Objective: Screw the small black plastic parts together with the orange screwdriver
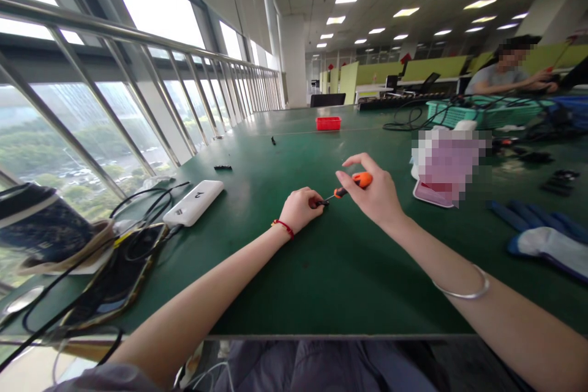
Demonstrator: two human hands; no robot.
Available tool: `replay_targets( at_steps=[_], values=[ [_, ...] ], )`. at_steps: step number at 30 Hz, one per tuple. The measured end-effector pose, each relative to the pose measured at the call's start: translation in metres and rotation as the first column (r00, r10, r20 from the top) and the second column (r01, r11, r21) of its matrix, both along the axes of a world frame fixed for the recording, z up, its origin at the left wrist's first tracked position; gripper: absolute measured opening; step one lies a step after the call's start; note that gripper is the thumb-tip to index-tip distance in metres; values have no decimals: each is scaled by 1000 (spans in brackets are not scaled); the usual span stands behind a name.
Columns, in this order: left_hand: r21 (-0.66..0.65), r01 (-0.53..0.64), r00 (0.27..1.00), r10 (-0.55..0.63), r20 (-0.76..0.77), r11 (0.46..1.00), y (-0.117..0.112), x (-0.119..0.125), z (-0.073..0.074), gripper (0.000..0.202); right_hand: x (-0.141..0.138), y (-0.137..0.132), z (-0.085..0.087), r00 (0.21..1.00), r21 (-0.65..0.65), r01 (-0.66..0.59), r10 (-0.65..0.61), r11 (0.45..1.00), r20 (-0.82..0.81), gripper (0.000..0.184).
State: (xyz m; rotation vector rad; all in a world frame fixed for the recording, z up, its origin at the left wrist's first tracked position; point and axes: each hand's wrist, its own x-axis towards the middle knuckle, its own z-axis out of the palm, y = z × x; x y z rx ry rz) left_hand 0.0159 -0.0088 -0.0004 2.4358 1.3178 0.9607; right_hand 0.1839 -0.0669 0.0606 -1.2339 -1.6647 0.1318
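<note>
My left hand rests on the green tabletop, its fingers closed around a small black part that they mostly hide. An orange-and-black screwdriver slants down from the right, and its metal tip meets the black part. My right hand is at the screwdriver's handle, with the thumb and palm against it and the index finger raised and curved away.
Left of my hands lie a white power bank, a phone and black cables. A red bin stands farther back. To the right are blue-and-white gloves and a green basket; a person sits behind it.
</note>
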Motion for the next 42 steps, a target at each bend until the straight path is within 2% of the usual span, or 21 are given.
replay_targets(
  at_steps=[4, 8, 11, 15, 16, 19, 22, 26, 30, 34, 36, 40, 42],
  values=[
    [11, -48, 998, 49, -27, 999, 0, -1, 1, 12, 0, 2, -2, 994, -9, -83, 82, 997, -67, 21],
    [14, -92, 995, 92, -33, 996, -1, -1, 2, 10, 1, 4, -4, 996, 0, -43, 43, 999, -75, 34],
    [10, -88, 995, 89, -43, 996, -2, -1, 3, 11, 0, 5, -6, 997, -20, -5, 3, 1000, -76, 23],
    [15, -108, 992, 108, -58, 994, -3, 0, 5, 10, 0, 5, -7, 993, 15, -87, 88, 996, -80, 19],
    [15, -112, 992, 113, -58, 994, -3, 0, 5, 10, -1, 5, -8, 992, 31, -96, 98, 995, -77, 23],
    [12, -113, 992, 113, -58, 994, -3, -1, 5, 10, -1, 4, -8, 997, 39, -53, 55, 998, -61, 35],
    [11, -109, 992, 109, -62, 994, -3, -1, 6, 10, -2, 2, -7, 999, -8, -16, 16, 1000, -50, 23],
    [11, -114, 991, 114, -65, 993, -2, -1, 5, 10, -5, 0, -8, 995, 18, -89, 90, 996, -52, 17],
    [22, -112, 991, 113, -73, 993, -3, -1, 5, 8, -7, -1, -10, 998, 72, -45, 47, 996, -29, 36],
    [21, -113, 990, 115, -87, 993, -3, -1, 6, 9, -10, -2, -9, 999, -14, -20, 19, 1000, -34, 21],
    [19, -118, 989, 119, -88, 993, -4, -1, 6, 9, -11, -2, -10, 997, -1, -52, 52, 999, -51, 19],
    [27, -118, 989, 120, -82, 993, -4, -2, 6, 7, -12, -2, -12, 997, 82, -69, 73, 994, -39, 36],
    [26, -118, 990, 119, -79, 993, -3, -2, 5, 6, -12, -3, -12, 999, 69, -24, 25, 997, -24, 33]
  ],
)
